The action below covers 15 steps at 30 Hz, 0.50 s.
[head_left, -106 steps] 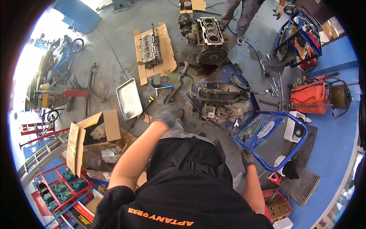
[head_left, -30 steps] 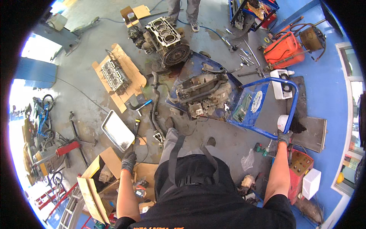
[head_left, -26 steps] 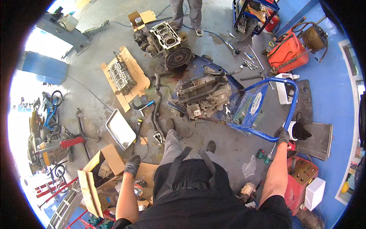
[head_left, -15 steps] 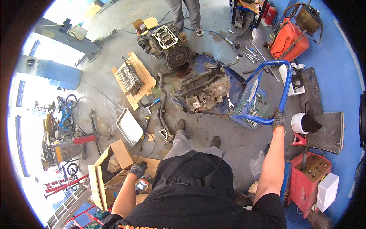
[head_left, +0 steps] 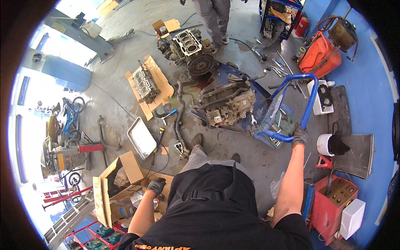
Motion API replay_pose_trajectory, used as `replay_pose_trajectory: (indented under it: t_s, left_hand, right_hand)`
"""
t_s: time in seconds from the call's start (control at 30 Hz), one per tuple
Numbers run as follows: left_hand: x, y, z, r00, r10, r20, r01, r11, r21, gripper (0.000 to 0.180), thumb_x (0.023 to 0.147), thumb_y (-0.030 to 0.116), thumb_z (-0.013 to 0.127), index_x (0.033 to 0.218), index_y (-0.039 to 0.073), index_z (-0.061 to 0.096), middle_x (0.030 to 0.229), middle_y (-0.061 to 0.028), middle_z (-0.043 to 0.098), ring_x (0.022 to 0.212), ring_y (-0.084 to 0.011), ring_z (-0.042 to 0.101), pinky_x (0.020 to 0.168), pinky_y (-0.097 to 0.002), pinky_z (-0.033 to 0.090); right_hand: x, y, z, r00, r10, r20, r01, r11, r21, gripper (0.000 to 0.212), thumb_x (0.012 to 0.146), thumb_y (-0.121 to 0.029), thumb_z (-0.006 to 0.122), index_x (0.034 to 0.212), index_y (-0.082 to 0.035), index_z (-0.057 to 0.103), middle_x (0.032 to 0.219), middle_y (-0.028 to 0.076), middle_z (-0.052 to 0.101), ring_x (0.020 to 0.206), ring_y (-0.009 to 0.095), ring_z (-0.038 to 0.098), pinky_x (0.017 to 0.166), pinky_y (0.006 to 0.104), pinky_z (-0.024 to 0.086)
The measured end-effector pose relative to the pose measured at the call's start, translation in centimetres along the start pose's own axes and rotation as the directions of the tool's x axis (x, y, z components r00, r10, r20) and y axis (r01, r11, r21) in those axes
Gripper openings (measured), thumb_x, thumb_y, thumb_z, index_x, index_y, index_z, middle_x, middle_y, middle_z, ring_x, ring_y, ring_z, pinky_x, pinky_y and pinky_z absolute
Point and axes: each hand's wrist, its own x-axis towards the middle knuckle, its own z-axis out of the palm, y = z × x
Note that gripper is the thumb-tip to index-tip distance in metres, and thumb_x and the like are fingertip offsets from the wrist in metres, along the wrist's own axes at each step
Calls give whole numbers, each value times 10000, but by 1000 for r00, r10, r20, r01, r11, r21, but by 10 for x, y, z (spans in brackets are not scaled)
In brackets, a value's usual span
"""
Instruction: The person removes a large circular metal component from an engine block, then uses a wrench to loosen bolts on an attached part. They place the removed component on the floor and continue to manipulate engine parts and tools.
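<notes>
My right hand [head_left: 299,136], in a dark work glove, is closed round the near end of the blue tubular handle [head_left: 308,106] of a low platform cart. On the cart's blue deck [head_left: 262,92] rests a dirty metal gearbox [head_left: 231,104]. Beside it, under the handle, lies an open green tool case [head_left: 286,123] with sockets in it. A wrench [head_left: 253,120] lies at the gearbox's near right corner. My left hand [head_left: 157,185], also gloved, hangs over an open cardboard box [head_left: 132,167] with its fingers curled and nothing visible in them.
An engine block [head_left: 188,46] stands ahead, with another person's legs [head_left: 212,18] behind it. A cylinder head [head_left: 144,84] lies on cardboard at the left. A white tray [head_left: 141,138], a hose [head_left: 178,114] and a hammer [head_left: 167,114] lie nearer. A red machine [head_left: 333,196] stands at right.
The view has shifted slightly, and the floor items sit a little lower and further right. The other person's legs have moved to the right. My right hand keeps its grip on the handle.
</notes>
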Motion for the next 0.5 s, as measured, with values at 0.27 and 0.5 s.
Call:
replay_pose_trajectory:
  t_s: [0.27, 0.5]
  left_hand:
    - [32, -3, -69, 967, -205, -150, 140, 923, -359, 339, 943, 259, 563, 1184, 40, 655, 1203, -183, 662, 1143, -343, 610, 985, -396, 469]
    - [60, 21, -110, 958, -192, -214, 45, 835, -549, 344, 932, 241, 586, 1191, 26, 655, 1200, -196, 665, 1143, -342, 615, 986, -388, 471]
  right_hand:
    - [2, 16, -1, 999, 19, -40, -19, 1000, 0, 281, 827, -283, 724, 972, -58, 638, 699, 56, 562, 551, 203, 513, 534, 373, 441]
    - [-4, 22, -12, 997, 75, -21, -76, 997, -9, 269, 839, -298, 712, 937, -60, 632, 689, 62, 567, 569, 199, 516, 556, 369, 415]
